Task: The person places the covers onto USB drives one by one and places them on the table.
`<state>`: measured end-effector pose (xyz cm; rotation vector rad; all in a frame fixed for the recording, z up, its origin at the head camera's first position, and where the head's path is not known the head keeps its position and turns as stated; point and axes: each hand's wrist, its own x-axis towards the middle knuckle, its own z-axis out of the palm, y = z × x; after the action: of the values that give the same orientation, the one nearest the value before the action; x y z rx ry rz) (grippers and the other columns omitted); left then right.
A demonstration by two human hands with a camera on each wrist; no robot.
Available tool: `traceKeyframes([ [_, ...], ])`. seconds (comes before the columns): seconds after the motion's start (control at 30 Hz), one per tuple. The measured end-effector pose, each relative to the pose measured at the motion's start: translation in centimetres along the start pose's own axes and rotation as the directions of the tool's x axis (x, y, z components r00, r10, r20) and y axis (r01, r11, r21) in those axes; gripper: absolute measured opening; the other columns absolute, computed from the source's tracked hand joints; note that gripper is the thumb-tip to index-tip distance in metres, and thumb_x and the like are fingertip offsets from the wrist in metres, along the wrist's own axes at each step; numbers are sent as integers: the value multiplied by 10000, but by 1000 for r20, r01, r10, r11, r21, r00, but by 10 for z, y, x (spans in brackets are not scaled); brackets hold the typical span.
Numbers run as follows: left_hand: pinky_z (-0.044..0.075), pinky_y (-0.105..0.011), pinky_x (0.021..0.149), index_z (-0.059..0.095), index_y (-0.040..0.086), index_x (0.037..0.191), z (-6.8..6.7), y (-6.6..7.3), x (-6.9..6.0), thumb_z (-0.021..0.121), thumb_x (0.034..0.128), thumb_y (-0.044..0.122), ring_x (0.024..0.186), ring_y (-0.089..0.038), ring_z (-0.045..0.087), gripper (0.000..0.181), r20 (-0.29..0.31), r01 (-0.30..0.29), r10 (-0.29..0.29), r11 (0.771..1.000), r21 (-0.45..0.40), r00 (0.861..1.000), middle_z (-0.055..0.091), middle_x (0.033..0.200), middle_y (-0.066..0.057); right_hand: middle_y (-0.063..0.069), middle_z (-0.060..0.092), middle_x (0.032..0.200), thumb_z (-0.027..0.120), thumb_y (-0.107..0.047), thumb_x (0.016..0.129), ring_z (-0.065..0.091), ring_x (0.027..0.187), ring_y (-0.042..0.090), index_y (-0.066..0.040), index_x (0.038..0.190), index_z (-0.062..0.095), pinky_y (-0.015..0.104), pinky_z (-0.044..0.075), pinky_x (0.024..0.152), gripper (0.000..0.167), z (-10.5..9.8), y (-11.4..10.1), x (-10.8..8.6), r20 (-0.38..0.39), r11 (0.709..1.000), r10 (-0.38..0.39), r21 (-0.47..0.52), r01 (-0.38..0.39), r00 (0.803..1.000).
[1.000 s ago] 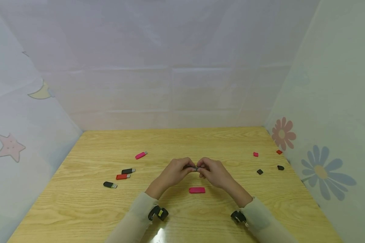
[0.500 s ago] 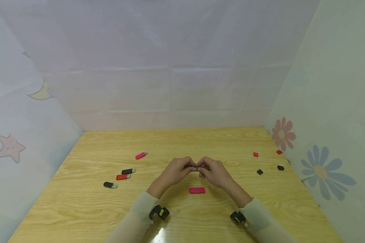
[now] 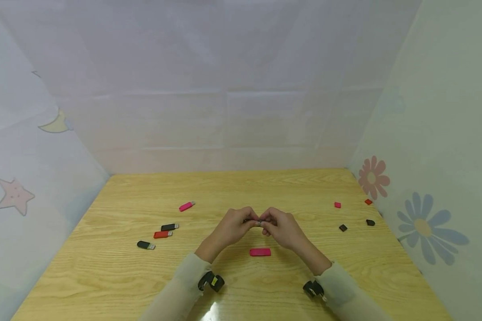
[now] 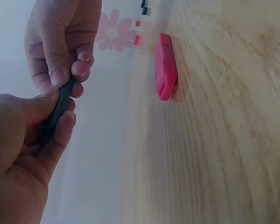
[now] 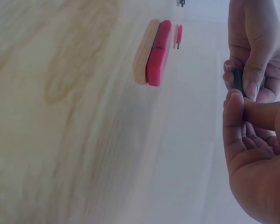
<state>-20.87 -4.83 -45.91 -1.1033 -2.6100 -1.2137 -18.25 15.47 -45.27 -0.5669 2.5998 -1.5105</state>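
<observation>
Held dk stick (image 4: pixel 59 106): matt plastic; tbl (image 3: pixel 104 272): glossy wood grain; sleeves (image 3: pixel 174 285): cloth.

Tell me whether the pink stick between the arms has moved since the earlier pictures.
No: in the head view, the pink stick shows no shift either way against the wooden table.

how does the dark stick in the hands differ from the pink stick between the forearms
The dark stick is blackish; the pink stick is bright pink. The dark stick is pinched by the left hand and right hand; the pink stick lies on the table. The dark stick is partly covered, while the pink stick is uncovered. Both look elongated.
</observation>
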Motion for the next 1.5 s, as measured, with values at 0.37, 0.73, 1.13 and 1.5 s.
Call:
traceKeyframes([
  [0.37,507,-185,625,691,100,1014,-1,0,1,650,992,123,728,-148,676,52,15,48,-48,999,-19,999,755,970,-18,220,714,997,617,-10,995,707,810,377,-31,1073,640,480,592,723,84,0,0,0,5,1000,14,27,-15,1000],
  [0.73,552,-216,687,667,107,1075,-4,0,-2,607,1023,155,825,-262,716,92,64,138,-131,983,-124,989,738,993,-55,207,705,1037,646,-40,979,713,871,197,-33,1150,650,290,600,739,171,-4,2,1,44,999,-11,36,9,999],
  [1.13,545,-235,681,663,108,1132,-5,0,-3,579,1047,234,819,-156,693,174,91,219,-208,966,-135,974,725,997,-49,84,726,974,665,-42,970,705,836,128,-41,1137,667,241,587,706,167,-2,4,0,22,998,-26,-64,28,999],
  [1.5,542,-226,796,628,64,1225,-5,-3,-8,683,970,57,981,-156,630,261,105,160,-154,986,-55,983,587,1114,-38,60,733,961,683,-76,970,702,821,130,-34,1134,684,237,575,699,170,-7,9,0,0,994,-21,-110,20,1000],
])
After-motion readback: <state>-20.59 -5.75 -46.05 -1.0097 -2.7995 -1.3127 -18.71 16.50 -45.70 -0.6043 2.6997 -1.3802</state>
